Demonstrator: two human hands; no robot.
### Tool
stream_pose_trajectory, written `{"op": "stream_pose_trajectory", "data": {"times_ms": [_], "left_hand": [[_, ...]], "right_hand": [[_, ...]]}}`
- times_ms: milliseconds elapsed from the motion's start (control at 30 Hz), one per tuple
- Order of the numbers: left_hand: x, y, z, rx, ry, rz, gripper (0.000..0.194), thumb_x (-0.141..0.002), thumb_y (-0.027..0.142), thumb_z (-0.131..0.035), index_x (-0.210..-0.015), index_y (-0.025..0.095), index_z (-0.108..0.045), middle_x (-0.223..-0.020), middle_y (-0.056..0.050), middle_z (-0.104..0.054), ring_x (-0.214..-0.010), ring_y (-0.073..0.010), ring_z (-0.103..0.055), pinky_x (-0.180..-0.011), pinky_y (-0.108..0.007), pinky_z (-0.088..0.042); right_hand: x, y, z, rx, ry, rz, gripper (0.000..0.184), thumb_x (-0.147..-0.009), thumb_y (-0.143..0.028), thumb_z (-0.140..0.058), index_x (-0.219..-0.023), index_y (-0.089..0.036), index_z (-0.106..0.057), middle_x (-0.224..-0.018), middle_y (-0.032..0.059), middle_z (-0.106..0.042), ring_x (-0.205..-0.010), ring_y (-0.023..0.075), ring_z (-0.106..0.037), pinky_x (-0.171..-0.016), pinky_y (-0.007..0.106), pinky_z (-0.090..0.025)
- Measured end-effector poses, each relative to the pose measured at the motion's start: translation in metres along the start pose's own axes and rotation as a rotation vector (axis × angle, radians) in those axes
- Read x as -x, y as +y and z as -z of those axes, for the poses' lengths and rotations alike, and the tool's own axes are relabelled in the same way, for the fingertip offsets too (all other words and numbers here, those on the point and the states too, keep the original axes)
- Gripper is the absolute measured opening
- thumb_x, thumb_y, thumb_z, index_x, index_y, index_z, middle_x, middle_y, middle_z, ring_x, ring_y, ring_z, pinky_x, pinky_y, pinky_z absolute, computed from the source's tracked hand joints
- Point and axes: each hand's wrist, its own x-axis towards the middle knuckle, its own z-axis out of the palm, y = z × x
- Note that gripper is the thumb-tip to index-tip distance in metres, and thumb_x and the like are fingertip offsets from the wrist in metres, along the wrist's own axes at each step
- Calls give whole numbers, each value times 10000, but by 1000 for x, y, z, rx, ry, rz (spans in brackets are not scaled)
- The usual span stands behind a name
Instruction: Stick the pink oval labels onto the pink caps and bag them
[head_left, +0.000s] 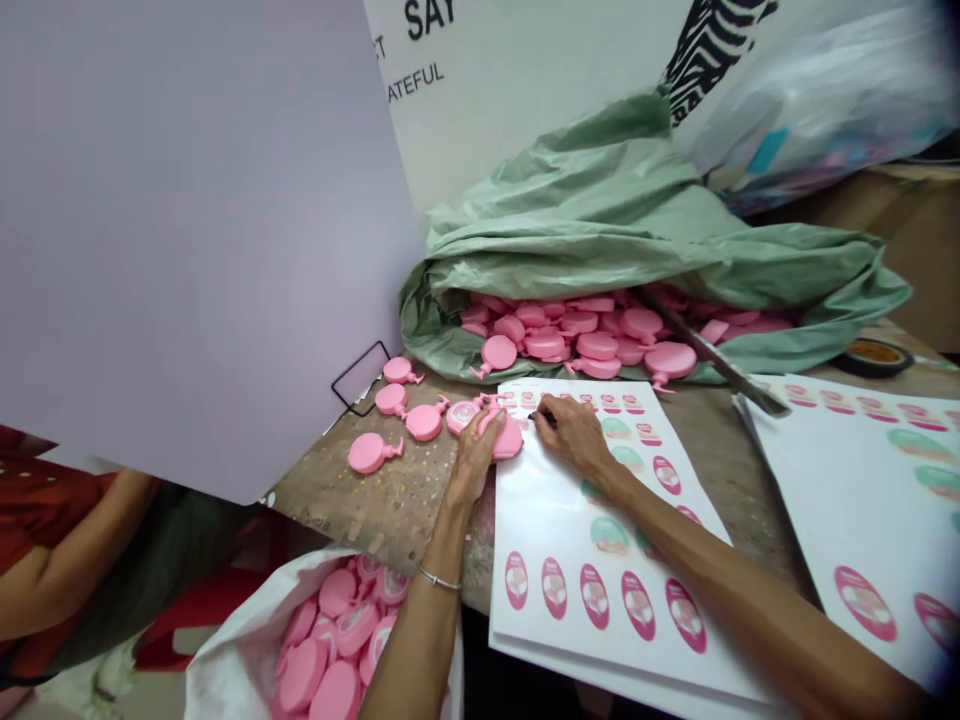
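- Fingers point(547, 428) of the right hand point(577, 436) were bunched low over the printed sheet point(536, 515), pinched on a small dark object point(532, 415), too small to name.
- Between left hand point(472, 456) thumb and fingers, a pink round case point(509, 438) was gripped at the sheet's left edge; steadiness seemed called for.
- Loose cases point(369, 453) were scattered leftward, best kept off the sheet.

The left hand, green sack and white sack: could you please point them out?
Left hand point(471, 460), head view: back of the hand.
Green sack point(577, 225), head view: upper folds.
White sack point(232, 630), head view: left wall.
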Motion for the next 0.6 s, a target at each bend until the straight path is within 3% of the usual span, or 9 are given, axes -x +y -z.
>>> {"op": "stream_pose_trajectory", "data": {"times_ms": [267, 400, 600], "left_hand": [[0, 2, 3, -41, -21, 3, 457, -771, 461, -681, -1112, 157, -687, -1055, -94, -680, -937, -224, -623, -830, -322, -518], [2, 6, 2, -60, 0, 14, 436, -774, 452, -681, -1092, 155, -696, -1031, -101, -691, -925, -237, -635, -833, -339, -524], [6, 13, -3, -86, 60, 2, 352, -773, 406, -683, -1026, 164, -720, -989, -92, -700, -919, -238, -639, -840, -343, -523]], "right_hand": [[-2, 0, 0, -79, -13, -44, 103, -850, -249, -481, -796, -206, -558, -796, 57, -679, -763, 212, -562, -693, 309, -322], [-2, 1, 2, -109, -6, -55, 126, -872, -277, -473, -807, -210, -556, -777, 37, -671, -745, 192, -570, -696, 301, -335], [-1, -4, 3, -73, -23, -74, 142, -884, -279, -468, -821, -196, -565, -830, 79, -683, -829, 235, -568, -767, 350, -317]]}}
